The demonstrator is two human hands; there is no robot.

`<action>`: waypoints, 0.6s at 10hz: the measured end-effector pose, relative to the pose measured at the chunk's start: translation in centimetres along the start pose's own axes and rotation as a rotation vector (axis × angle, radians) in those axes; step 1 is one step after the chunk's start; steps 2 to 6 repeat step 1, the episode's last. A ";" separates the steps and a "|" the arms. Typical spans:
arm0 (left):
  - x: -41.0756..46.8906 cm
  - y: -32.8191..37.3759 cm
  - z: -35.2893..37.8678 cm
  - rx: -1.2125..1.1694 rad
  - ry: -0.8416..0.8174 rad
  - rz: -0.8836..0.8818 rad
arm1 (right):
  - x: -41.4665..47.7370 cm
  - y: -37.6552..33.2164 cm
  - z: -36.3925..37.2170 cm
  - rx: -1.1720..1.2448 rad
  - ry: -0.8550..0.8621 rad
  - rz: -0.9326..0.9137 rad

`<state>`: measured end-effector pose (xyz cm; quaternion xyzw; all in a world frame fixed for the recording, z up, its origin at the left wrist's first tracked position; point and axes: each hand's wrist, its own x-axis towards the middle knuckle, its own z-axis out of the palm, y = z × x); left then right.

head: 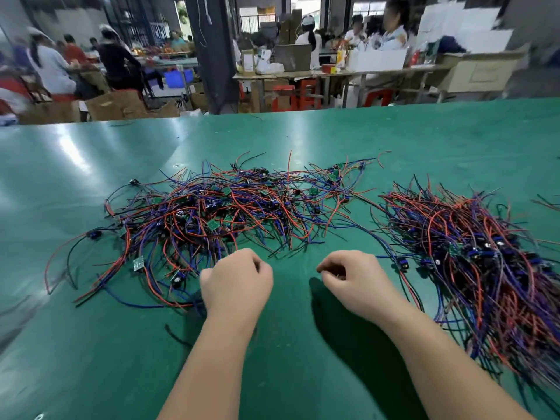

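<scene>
Red-and-blue tangle ahead, neater heap rightward; left hand and right hand curled, seemingly between picks, contents untellable, so next tease one lead free.

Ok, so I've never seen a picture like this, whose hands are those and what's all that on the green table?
It is one picture from a wide-angle camera worn on a person's head, looking forward and down. No machine: both bare arms are that person's own. The left hand and right hand are above the green table, fingers curled; whether either holds a wire is hidden. Ahead lies a tangled pile of red, blue and black wires with small green circuit boards among them; a denser second pile lies to the right. Other people work at benches behind.
</scene>
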<state>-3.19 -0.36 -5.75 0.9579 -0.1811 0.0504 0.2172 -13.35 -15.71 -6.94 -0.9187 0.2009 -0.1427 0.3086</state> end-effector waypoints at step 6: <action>0.3 -0.4 -0.7 0.007 0.033 -0.090 | -0.2 -0.3 -0.6 0.061 0.020 0.035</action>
